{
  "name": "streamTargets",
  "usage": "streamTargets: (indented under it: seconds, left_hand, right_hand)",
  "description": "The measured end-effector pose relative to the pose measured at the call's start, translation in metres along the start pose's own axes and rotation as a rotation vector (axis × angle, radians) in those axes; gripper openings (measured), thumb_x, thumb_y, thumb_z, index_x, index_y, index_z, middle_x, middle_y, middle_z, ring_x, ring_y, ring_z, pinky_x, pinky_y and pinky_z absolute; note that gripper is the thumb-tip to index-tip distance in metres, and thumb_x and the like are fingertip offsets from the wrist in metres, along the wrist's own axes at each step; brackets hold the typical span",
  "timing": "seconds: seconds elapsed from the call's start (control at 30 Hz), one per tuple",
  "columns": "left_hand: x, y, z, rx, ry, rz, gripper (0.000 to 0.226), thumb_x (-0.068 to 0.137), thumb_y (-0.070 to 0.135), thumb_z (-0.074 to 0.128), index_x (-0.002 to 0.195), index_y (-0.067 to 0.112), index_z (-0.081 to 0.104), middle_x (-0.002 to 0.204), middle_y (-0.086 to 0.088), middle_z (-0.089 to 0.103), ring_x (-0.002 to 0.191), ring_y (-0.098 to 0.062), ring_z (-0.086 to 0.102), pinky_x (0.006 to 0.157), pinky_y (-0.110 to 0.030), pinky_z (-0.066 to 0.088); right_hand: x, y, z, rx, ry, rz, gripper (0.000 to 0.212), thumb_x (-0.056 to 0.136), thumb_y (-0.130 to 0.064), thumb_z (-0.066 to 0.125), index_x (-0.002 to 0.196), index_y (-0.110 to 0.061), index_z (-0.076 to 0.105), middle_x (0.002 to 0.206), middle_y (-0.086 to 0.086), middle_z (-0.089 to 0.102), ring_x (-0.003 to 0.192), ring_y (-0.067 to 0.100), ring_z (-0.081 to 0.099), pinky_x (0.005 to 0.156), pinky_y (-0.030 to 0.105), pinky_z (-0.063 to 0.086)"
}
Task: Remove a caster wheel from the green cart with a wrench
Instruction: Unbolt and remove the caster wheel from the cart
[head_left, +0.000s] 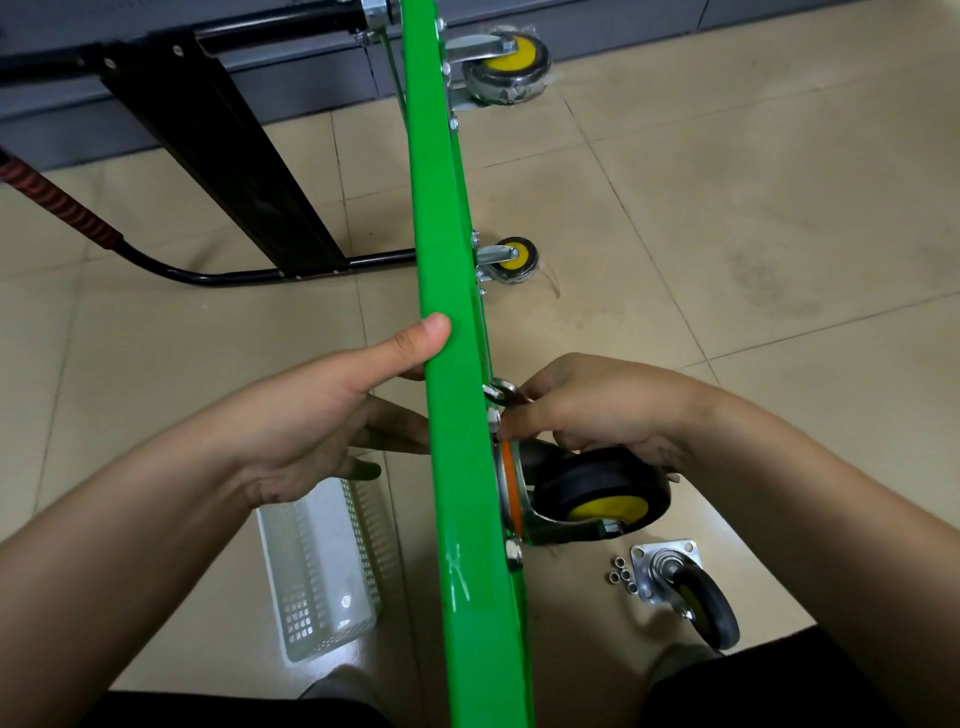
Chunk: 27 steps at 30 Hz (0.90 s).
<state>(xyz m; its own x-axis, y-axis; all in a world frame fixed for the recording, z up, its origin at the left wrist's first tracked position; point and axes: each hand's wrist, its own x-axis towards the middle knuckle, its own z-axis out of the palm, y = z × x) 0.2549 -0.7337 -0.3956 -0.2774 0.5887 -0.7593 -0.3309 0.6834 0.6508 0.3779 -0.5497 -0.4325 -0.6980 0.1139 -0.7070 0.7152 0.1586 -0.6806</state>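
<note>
The green cart (452, 322) stands on its edge and runs from top to bottom through the middle of the view. My left hand (332, 410) grips its upper edge, thumb on top and fingers behind the deck. A caster wheel (602, 493) with a black tyre and yellow hub is bolted to the underside near me. My right hand (587, 410) sits just above that wheel, fingers closed on a silver wrench (503, 391) whose head lies against the mounting plate by a nut. Most of the wrench is hidden in the hand.
A loose caster (691, 592) lies on the tiled floor at the lower right beside several small nuts (622, 575). A white mesh basket (324, 566) sits left of the cart. Two more casters (511, 260) (506, 65) stay mounted farther away. The black folded handle (223, 156) lies at left.
</note>
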Motion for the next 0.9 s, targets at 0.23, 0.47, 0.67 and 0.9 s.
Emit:
streamTargets:
  seconds: [0.23,0.47,0.67,0.9]
  left_hand:
    - [-0.001,0.0,0.0005,-0.005,0.0,0.01,0.06,0.07,0.076,0.054,0.109,0.034,0.071,0.111,-0.015,0.075,0.104,-0.024,0.073,0.117,-0.062,0.023]
    - [-0.0001,-0.0001,0.0003,0.003,0.0,0.014,0.07,0.07,0.076,0.053,0.122,0.031,0.064,0.112,-0.014,0.075,0.108,-0.025,0.072,0.117,-0.062,0.023]
    - [0.0004,-0.0007,-0.0006,0.001,-0.002,0.012,0.069,0.07,0.077,0.053,0.121,0.033,0.066,0.113,-0.015,0.075,0.108,-0.024,0.072,0.117,-0.063,0.022]
    - [0.0009,-0.0011,-0.0015,-0.004,-0.004,0.017,0.069,0.072,0.076,0.053,0.124,0.031,0.064,0.115,-0.016,0.074,0.111,-0.026,0.071,0.117,-0.063,0.021]
  right_hand:
    - [0.0004,-0.0011,0.0009,-0.037,0.009,0.025,0.021,0.092,-0.029,0.07,0.085,-0.012,0.062,0.045,-0.001,0.036,0.034,0.013,0.029,0.04,0.017,0.025]
    - [0.0012,-0.0003,0.0009,-0.027,0.021,0.012,0.019,0.092,-0.025,0.069,0.083,-0.01,0.061,0.045,-0.001,0.033,0.033,0.012,0.025,0.038,0.017,0.023]
    - [0.0026,-0.0002,0.0012,0.009,-0.026,0.027,0.02,0.09,-0.025,0.07,0.097,-0.006,0.066,0.053,0.004,0.03,0.042,0.016,0.022,0.043,0.021,0.018]
    - [0.0027,0.0008,0.0003,-0.035,0.008,0.031,0.018,0.093,-0.028,0.066,0.09,-0.011,0.062,0.048,0.001,0.031,0.035,0.015,0.024,0.04,0.019,0.021]
